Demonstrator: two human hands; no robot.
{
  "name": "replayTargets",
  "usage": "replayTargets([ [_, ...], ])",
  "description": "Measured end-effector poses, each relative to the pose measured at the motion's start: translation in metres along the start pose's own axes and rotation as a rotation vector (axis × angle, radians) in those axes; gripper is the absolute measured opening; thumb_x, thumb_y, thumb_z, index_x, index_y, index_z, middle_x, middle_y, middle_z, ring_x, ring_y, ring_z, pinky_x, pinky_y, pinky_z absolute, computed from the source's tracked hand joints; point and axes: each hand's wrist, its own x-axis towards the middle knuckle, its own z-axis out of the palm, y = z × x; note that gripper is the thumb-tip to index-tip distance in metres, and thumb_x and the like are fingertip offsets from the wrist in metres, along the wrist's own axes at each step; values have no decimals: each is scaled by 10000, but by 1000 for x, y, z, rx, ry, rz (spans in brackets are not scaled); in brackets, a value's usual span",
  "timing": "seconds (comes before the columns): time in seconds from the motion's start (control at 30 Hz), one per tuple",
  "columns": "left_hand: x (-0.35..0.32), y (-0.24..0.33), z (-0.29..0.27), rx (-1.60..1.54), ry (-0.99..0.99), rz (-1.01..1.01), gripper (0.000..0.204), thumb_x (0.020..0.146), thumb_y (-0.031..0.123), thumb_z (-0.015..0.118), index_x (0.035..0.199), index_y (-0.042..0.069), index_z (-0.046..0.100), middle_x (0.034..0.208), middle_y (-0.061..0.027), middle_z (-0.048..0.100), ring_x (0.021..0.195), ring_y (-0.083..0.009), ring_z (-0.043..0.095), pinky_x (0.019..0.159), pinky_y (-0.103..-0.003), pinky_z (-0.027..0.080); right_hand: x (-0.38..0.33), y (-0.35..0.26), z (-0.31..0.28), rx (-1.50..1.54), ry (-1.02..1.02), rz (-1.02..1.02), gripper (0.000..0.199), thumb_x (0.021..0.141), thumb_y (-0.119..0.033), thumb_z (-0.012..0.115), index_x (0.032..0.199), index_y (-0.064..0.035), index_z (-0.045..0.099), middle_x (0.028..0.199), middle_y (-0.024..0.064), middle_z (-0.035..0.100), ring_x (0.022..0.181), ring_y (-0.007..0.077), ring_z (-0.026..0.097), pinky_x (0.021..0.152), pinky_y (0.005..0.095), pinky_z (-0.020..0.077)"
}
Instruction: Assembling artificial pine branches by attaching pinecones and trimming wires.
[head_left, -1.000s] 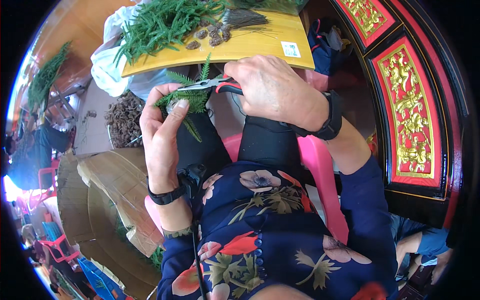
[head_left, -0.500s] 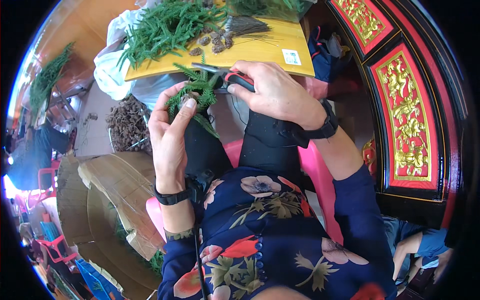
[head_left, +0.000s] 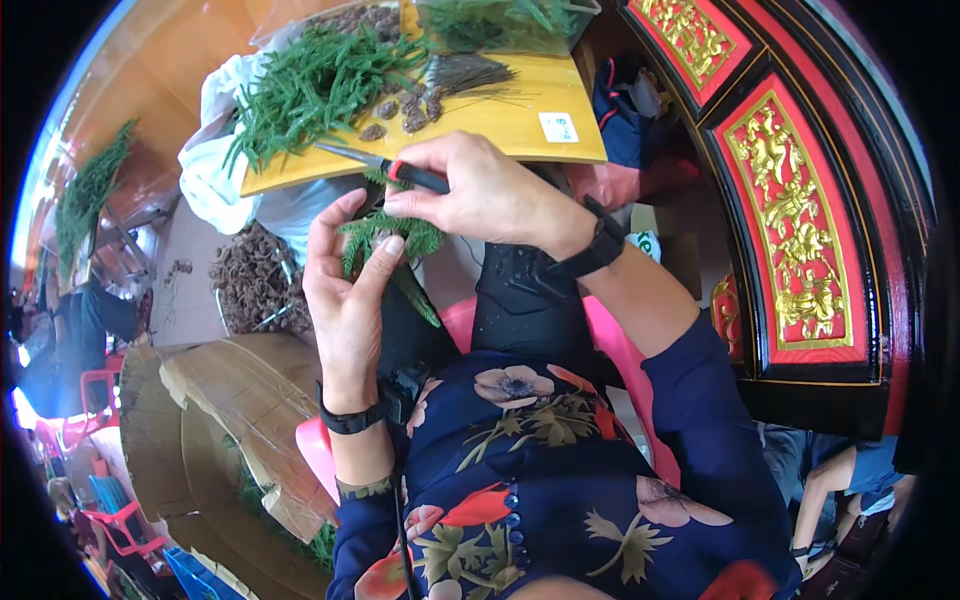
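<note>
My left hand (head_left: 345,290) pinches a green needle-leaved sprig (head_left: 395,240) between thumb and fingers, just above my lap. My right hand (head_left: 480,195) grips scissors (head_left: 385,165) with red and black handles; the blades point left, above the sprig. Beyond the hands a yellow board (head_left: 520,115) carries a heap of green sprigs (head_left: 310,85), several small brown cones (head_left: 400,110) and a dark bundle of needles (head_left: 470,72).
A white plastic bag (head_left: 210,170) hangs left of the board. A pile of brown cones (head_left: 255,285) lies on the floor, with cardboard (head_left: 230,400) beside it. A red and gold carved panel (head_left: 800,230) stands at the right. Another person (head_left: 835,480) sits at lower right.
Both hands have drawn slightly nearer to my body. The scissors have lifted clear of the sprig, and the blades now point left over the board's edge.
</note>
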Motion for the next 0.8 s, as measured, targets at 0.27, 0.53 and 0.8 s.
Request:
replayTargets([
  [0.27,-2,0,3,8,-32,-49,462,801,-61,650,1228,-1,485,999,-51,609,899,-97,585,811,-231,479,-4,1,-2,14,11,-121,241,814,-167,675,930,26,590,699,132,597,646,160,552,646,317,456],
  [0.53,0,-2,3,107,-7,36,418,793,-64,657,1185,0,525,1031,-52,619,916,-89,584,820,-229,478,-10,10,-3,83,4,-92,226,813,-167,683,914,15,596,762,132,621,715,201,582,695,325,464],
  [0.8,-3,-11,-3,97,-63,-11,353,789,-61,658,1125,-1,569,1007,-50,634,898,-100,593,802,-231,484,-18,-1,-10,19,-79,-66,219,808,-163,688,915,8,603,781,135,611,758,188,585,719,324,463],
])
